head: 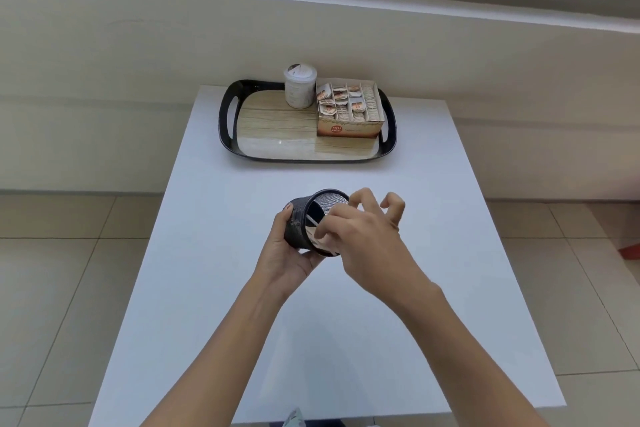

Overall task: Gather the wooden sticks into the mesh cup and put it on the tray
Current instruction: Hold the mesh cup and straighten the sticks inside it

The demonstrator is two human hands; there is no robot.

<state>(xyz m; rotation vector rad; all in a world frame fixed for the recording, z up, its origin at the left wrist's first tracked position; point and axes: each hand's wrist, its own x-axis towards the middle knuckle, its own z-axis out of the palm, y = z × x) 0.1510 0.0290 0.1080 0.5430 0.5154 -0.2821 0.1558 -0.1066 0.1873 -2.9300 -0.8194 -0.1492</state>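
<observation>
My left hand [289, 250] grips the mesh cup [300, 224] just below the middle of the frame, fingers and thumb wrapped round its dark wall. The cup is off the table [311, 340], tipped on its side with its open mouth turned to the right and a little upward. A few wooden sticks [313, 220] lie inside it, showing as pale strips against the mesh.

My right hand [367, 236] is at the cup's mouth, thumb and forefinger reaching in among the stick ends, the other fingers curled and lifted clear above the rim. The back of this hand covers the lower right of the mouth, so I cannot tell whether the fingertips pinch the sticks or only touch them.

The tray [228, 121], black-rimmed with a wood-grain floor, sits at the table's far end, in the upper middle of the frame, well apart from the cup. On its far side stands a white lidded jar [300, 87], and just beside it, to the right, an open box of sachets [349, 111] fills the tray's right part. The tray's left and near floor is bare wood pattern. Tiled floor [69, 270] runs along both sides of the table.
</observation>
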